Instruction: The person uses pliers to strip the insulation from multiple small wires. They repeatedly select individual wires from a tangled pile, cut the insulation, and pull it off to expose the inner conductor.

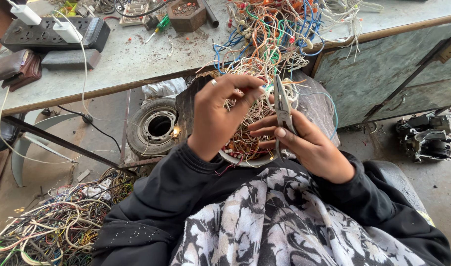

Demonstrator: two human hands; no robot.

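1. The left hand point(216, 118) has its fingers curled and pinches some pale wires in the bundle of wires point(250, 111).
2. The right hand point(307, 145) is closed around the handles of the pliers point(283, 106). The thin tip of the pliers points up into the wires.
3. The two hands are close together, with the wires between them.
4. The wires sit in a round bowl point(245, 158) on the person's lap, just below the front edge of the bench point(137, 64).
5. More wires in orange, blue and white lie piled on the bench near its front edge.
6. A black power strip point(53, 33) lies near the far left corner of the bench.
7. A small tyre point(154, 125) sits under the bench.
8. A heap of old wires point(48, 226) lies on the floor at the left.
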